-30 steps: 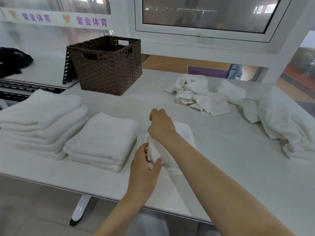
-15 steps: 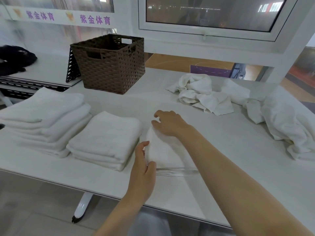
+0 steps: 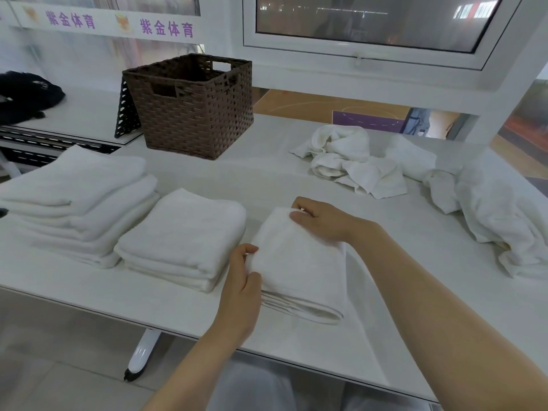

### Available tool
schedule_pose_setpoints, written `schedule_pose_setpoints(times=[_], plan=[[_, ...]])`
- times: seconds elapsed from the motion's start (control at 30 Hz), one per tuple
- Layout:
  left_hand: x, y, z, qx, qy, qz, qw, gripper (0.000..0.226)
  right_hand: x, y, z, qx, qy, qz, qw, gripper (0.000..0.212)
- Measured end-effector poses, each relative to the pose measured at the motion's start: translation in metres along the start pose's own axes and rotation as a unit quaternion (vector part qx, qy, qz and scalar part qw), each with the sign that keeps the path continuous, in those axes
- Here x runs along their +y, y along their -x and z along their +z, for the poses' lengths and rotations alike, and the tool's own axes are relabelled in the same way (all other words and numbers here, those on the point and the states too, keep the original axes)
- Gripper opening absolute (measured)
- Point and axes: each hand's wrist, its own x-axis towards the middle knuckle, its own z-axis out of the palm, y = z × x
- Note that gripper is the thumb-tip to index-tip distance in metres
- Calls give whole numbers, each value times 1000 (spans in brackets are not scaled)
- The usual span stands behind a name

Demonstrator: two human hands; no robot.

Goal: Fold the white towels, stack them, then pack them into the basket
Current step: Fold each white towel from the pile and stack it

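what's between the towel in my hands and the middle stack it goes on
Nothing visible. The folded towel, held by the left hand and right hand, lies on the table right beside the middle stack, with only a narrow strip of bare tabletop between them.

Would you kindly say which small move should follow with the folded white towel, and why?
Probably lift the folded white towel, gripped by the left hand and right hand, onto the neighbouring folded stack: it looks fully folded, lying apart.

Black bag (image 3: 25, 96) on side counter (image 3: 80, 114); white-framed window (image 3: 367, 25) behind white table (image 3: 296, 179).
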Motion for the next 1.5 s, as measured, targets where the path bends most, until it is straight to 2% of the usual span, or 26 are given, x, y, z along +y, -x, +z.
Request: schedule_pose_setpoints(times=[0.1, 0.2, 0.33, 0.47, 0.57, 0.67, 0.73, 0.83, 0.93, 1.03, 1.13, 1.27, 1.4, 1.5], plan=[[0, -2, 0, 6, 21, -10, 1000, 49, -5, -5, 8, 1, 8, -19, 1000, 18], [2, 2, 3, 19, 13, 0, 1000, 47, -4, -8, 18, -40, 51, -16, 998, 19], [1, 10, 1, 43, -55, -3, 998, 43, -4, -8, 25, -49, 93, -10, 994, 24], [2, 9, -3, 58, -137, -12, 989, 42, -5, -9, 36, -24, 130, 5, 991, 31], [13, 6, 2, 59, -258, 68, 962, 52, -5, -8, 42, 7, 148, 16, 989, 33], [27, -9, 11, 32, -368, 177, 912, 51, -7, -7, 47, 35, 176, 15, 984, 32], [36, -28, 18, -16, -431, 217, 876, 53, -6, -6, 50, 53, 191, 10, 980, 26], [29, -55, 24, -93, -476, 168, 858, 42, 0, -1, 52, 92, 136, 5, 986, 19], [8, -60, 23, -135, -526, 121, 831, 53, 12, 7, 44, 135, -17, 37, 990, 16], [2, -58, 18, -146, -522, 75, 837, 61, 26, 11, 34, 106, -46, 91, 989, 21], [5, -58, 18, -147, -541, 61, 826, 63, 38, 19, 22, 94, -71, 146, 982, 34], [3, -59, 21, -148, -553, 47, 818, 63, 53, 47, 15, 72, -196, 150, 966, 36], [1, -60, 22, -148, -558, 46, 815, 63, 62, 53, 36, 123, -79, 135, 980, 22], [1, -59, 23, -150, -564, 48, 811, 63, 61, 57, 48, 170, -87, 145, 971, 20]])
